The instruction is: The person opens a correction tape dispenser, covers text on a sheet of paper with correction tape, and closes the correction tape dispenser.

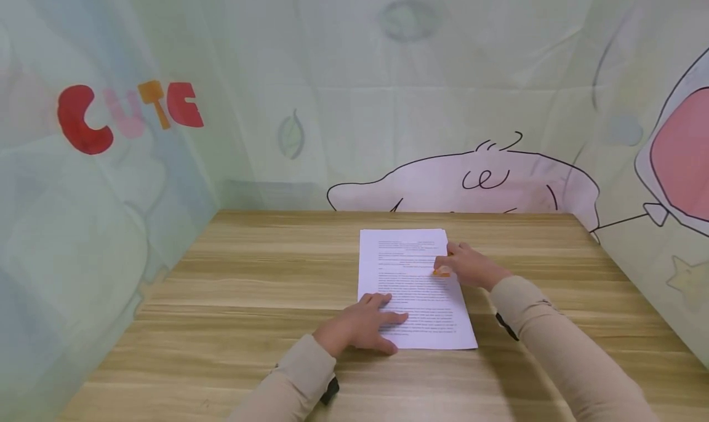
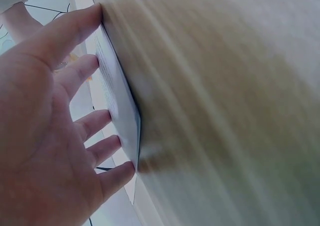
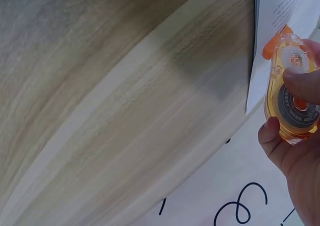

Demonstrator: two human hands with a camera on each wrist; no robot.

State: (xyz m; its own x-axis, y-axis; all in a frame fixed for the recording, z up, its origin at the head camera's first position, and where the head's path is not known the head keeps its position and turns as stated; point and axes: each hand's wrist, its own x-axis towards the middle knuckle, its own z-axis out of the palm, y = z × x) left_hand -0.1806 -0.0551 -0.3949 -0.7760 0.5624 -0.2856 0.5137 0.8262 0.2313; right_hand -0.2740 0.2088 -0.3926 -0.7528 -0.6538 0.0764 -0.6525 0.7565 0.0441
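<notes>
Rightward — dispenser near edge of paper, roomy tabletop beyond.

Paper on table; tape dispenser near paper's right edge.

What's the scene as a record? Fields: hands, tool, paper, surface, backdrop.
left_hand: left hand resting on paper's lower left, fingers spread
right_hand: right hand gripping tool
tool: orange correction tape dispenser, near paper's right edge; tip contact unclear
paper: printed paper, lying flat, text up
surface: wood-grain table
backdrop: cartoon-printed curtain, "CUTE" lettering
</notes>
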